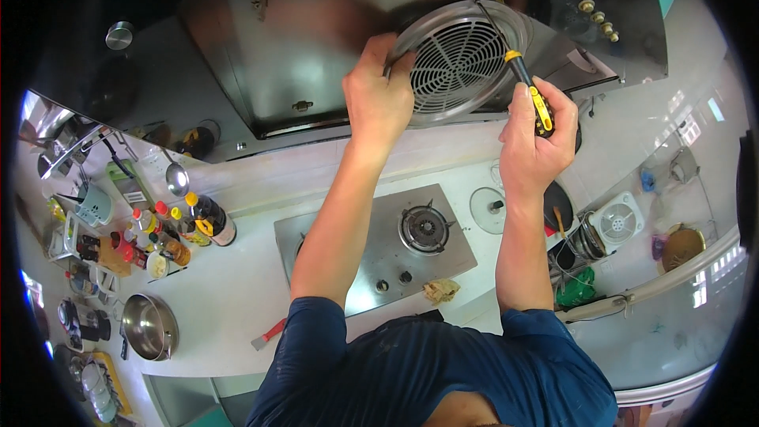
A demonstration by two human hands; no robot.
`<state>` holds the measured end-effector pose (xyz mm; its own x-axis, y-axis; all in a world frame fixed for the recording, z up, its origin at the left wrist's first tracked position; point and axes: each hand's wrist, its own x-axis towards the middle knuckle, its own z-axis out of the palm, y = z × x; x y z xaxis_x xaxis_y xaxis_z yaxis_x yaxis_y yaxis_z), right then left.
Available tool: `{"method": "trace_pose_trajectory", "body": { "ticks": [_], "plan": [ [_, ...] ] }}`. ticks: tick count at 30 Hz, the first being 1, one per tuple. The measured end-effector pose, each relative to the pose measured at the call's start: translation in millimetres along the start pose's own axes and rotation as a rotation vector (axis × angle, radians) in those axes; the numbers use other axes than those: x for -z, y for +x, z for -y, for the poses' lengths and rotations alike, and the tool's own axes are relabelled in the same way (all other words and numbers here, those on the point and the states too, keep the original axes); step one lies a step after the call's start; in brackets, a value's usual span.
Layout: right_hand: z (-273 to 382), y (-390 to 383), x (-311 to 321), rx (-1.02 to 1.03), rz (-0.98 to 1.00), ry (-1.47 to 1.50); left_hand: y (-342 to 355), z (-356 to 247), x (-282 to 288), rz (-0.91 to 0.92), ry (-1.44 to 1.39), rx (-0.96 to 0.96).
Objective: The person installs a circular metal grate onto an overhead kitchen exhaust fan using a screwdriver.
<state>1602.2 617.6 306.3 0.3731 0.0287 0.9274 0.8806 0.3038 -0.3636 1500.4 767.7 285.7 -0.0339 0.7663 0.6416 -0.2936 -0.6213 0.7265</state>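
The left hand [378,99] grips the left rim of a round metal cover [457,67], near the right end of the bottom edge of a big dark hood [158,59]. The right hand [539,142] is wrapped around a yellow and black screwdriver [519,69]. Its thin tip is at the cover's top rim. A crumpled cloth [441,291] lies at the front edge of the stove [387,257], near its right corner.

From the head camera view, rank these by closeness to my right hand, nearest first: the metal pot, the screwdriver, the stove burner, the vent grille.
1. Screwdriver: held in your right hand.
2. Vent grille: just left of that hand.
3. Stove burner: lower left, on the cooktop.
4. Metal pot: far left, on the counter.
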Motion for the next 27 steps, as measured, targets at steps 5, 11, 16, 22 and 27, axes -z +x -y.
{"method": "trace_pose_trajectory", "body": {
  "ticks": [5, 11, 16, 22, 27],
  "plan": [
    [15.8, 1.3, 1.5, -0.141, 0.051, 0.06, 5.4, 14.8, -0.3, 0.084, -0.138, 0.012],
    [26.5, 3.6, 7.1, -0.191, 0.064, 0.072, 6.3, 23.6, -4.0, 0.05, -0.113, -0.109],
    [29.8, 4.1, 2.6, -0.165, 0.049, 0.026, 8.3, 27.7, -5.7, 0.034, -0.146, -0.175],
    [28.5, 3.0, -1.8, -0.143, -0.001, 0.002, 6.2, 32.1, -10.1, 0.018, -0.217, -0.222],
    [27.7, 4.4, -1.2, -0.149, 0.005, -0.008, 2.3, 31.7, -8.7, 0.038, -0.22, -0.176]
  ]
}}
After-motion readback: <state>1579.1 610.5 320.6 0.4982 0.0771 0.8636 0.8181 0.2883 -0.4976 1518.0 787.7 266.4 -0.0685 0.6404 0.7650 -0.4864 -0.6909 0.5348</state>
